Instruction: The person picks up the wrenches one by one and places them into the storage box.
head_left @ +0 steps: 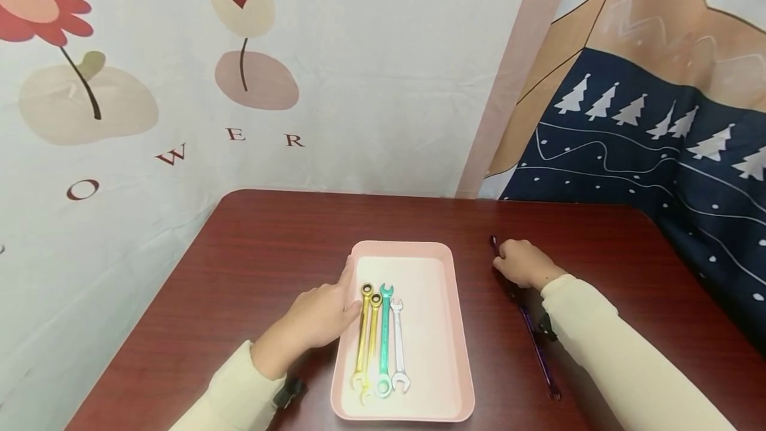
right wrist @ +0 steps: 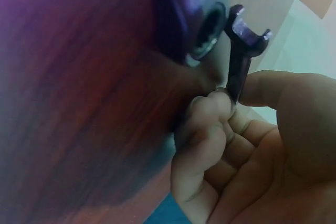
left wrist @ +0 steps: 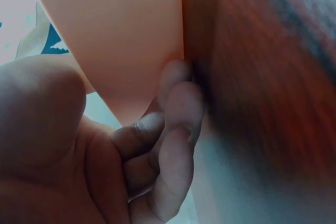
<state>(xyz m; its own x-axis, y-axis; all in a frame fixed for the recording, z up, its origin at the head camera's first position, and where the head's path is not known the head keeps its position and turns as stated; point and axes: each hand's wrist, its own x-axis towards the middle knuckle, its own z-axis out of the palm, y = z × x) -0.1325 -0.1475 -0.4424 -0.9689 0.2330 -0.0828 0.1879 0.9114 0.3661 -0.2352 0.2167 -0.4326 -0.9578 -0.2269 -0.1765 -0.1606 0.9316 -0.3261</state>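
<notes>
My left hand (head_left: 317,314) holds the left wall of a pink tray (head_left: 463,378), its thumb at the rim and its fingers along the outer side. Inside the tray lie two gold wrenches (head_left: 362,334), a green wrench (head_left: 385,338) and a silver wrench (head_left: 397,344), side by side lengthwise. To the right of the tray, my right hand (head_left: 523,263) pinches a dark purple wrench (right wrist: 239,72) between thumb and fingers, its forked end sticking out. Another purple wrench (head_left: 536,348) stretches toward me beside the right forearm, its ring end (right wrist: 207,32) large in the right wrist view.
The dark red wooden table (head_left: 287,231) has rounded far corners. Behind it hangs a pale printed cloth (head_left: 383,85) with flowers and letters, and a navy one (head_left: 628,145) with trees at the right. Each wrist wears a black strap (head_left: 289,391).
</notes>
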